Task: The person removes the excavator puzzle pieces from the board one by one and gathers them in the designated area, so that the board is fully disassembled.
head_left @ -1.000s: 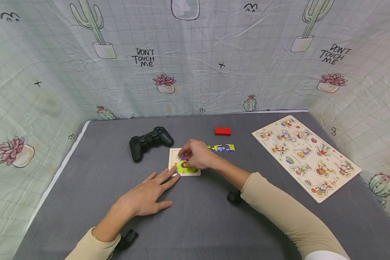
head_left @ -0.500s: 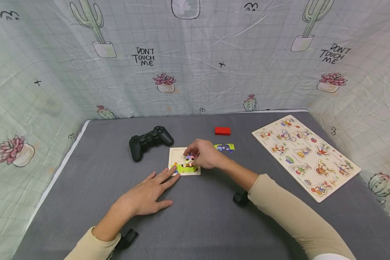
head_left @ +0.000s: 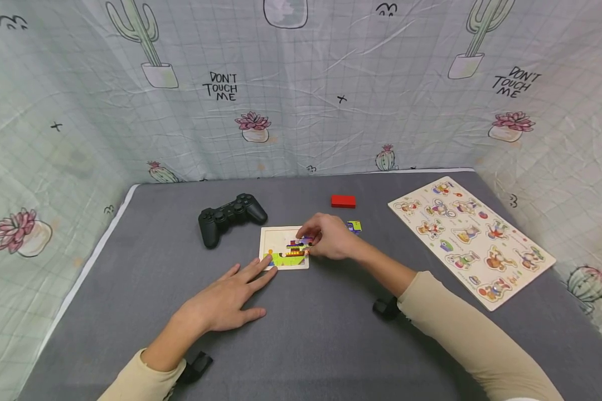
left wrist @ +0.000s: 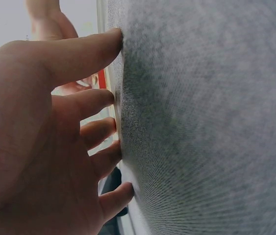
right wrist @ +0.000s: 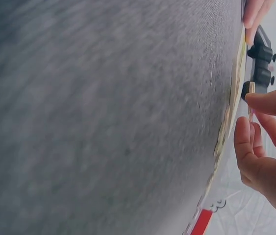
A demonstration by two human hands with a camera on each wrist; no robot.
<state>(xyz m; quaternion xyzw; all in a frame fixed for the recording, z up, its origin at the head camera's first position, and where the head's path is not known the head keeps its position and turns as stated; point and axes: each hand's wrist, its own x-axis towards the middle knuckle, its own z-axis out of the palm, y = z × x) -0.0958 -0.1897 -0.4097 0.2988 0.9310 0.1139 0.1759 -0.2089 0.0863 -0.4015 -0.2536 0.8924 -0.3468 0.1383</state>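
A small square jigsaw board (head_left: pixel 272 235) lies mid-table, with coloured pieces along its lower part and bare wood at its upper left. My right hand (head_left: pixel 330 238) is over the board's right edge and pinches a thin wooden puzzle piece (right wrist: pixel 251 88) between thumb and fingers; in the head view the fingers partly cover it. My left hand (head_left: pixel 228 301) lies palm down with fingers spread, fingertips on the board's lower left corner. Just beyond the right hand, loose puzzle pieces (head_left: pixel 354 226) lie on the cloth, partly hidden behind the hand.
A black game controller (head_left: pixel 231 216) lies behind the board to the left. Further back, right of centre, is a red block (head_left: pixel 343 201). A large wooden puzzle board (head_left: pixel 481 248) with animal pictures lies at the right. Patterned cloth walls (head_left: pixel 301 150) enclose the table.
My right hand has moved right across the board with the piece, uncovering more of the assembled pieces and covering more of the loose ones. The left hand has stayed in place.
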